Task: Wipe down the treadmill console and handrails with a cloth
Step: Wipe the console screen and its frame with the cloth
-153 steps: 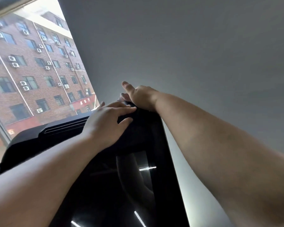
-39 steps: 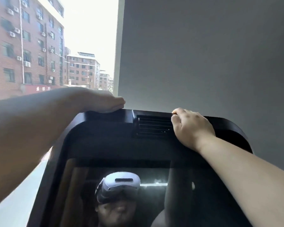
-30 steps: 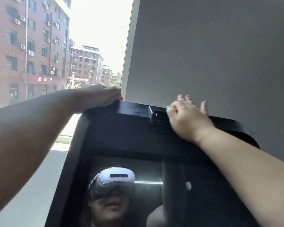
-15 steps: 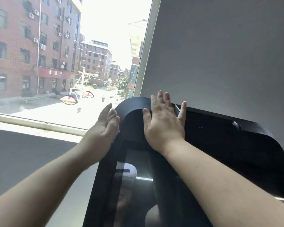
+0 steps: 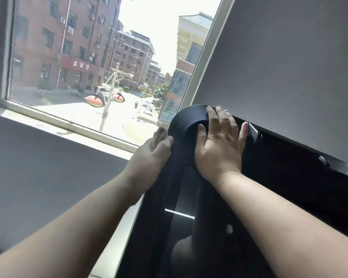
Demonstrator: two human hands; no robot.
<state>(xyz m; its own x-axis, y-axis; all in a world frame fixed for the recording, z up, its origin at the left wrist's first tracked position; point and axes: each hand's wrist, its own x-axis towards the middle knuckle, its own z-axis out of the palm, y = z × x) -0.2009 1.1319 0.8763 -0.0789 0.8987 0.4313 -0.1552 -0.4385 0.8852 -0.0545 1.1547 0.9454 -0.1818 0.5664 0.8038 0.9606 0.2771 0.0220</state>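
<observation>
The window (image 5: pixel 72 77) fills the left, with a red brick building (image 5: pixel 48 43) and a street lamp (image 5: pixel 97 100) with red shades outside. The pale window sill (image 5: pixel 64 123) runs along under the glass. More of the street shows than half a second ago, since the view has swung left.

The left hand (image 5: pixel 151 155) lies against the outer left side of the treadmill console (image 5: pixel 289 181), just under its rounded top-left corner. Its fingers (image 5: pixel 159 136) are stretched out along the side and the thumb rests on the front edge. Half a second ago it stood just beside that edge, barely touching; now it is pressed onto it.

The console is black, its frame matt and smooth. The glossy dark screen (image 5: pixel 182 227) below mirrors a bright strip of light and the right forearm.

The right hand (image 5: pixel 219 149) lies flat on the same corner with the palm down and the fingers spread and straight, much as before. The fingertips reach over the top edge.

A plain grey wall (image 5: pixel 285 67) rises behind the console on the right.
</observation>
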